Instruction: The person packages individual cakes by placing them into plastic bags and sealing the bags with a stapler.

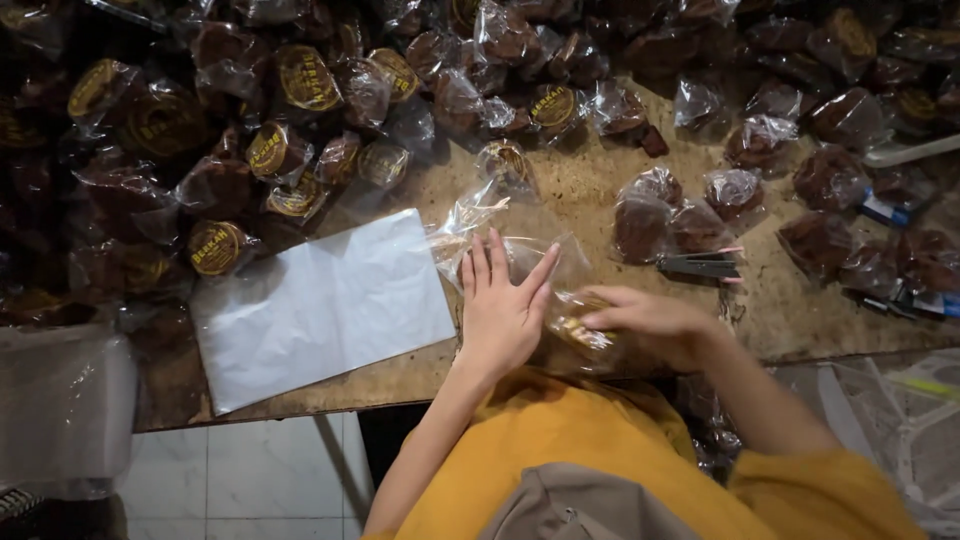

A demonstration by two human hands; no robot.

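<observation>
The person wears a mustard-yellow top; its right sleeve reaches to about the elbow. Both forearms and the 2 hands, left and right, are bare, with no gloves. A grey-brown cloth covers the lap.

Dim, warm light falls from above onto the worn brown wooden tabletop before me, glaring off the flat white plastic sheet and the crinkled clear wrappers, while the far dark packets sink into shadow and my right hand blurs slightly.
</observation>
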